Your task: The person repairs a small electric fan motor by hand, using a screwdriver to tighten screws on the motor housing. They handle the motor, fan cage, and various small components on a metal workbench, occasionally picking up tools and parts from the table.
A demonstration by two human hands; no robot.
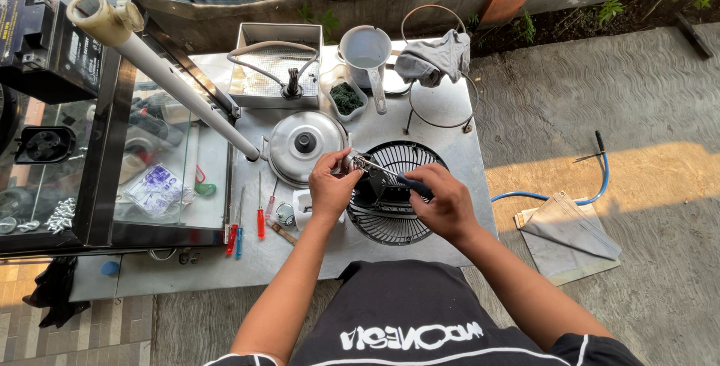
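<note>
Fan motor (377, 184), black and boxy, sits on top of the round black fan grille (394, 227), and that grille lies flat on the metal table (450, 122) right in front of us. Our right hand (448, 205) is wrapped tight around the dark handle of a screwdriver (390, 173), whose thin shaft slants up and left across the motor. Our left hand (331, 184) pinches the metal shaft end of the motor between thumb and fingertips, just at the grille's upper left edge, where the screwdriver tip meets it. Left of the grille, a small white cup (302, 208) stands beside our left wrist, and further left a red-handled screwdriver (260, 220) and a few more small tools lie on the table beside a glass display case (161, 178). Just beyond the grille's upper left edge rests a round metal pot lid (306, 145) with a black knob. A long white pipe (169, 73) slants from the far left down towards that lid. Farther behind the grille stand a square metal tray (274, 70), a small tub of dark green stuff (346, 98), a white measuring jug (366, 55) and a wire ring stand (442, 100) with a grey rag (435, 57) draped over it. Right of the grille, off the table, a blue hose (592, 186) curves across the concrete floor next to a folded grey sheet (568, 229).
</note>
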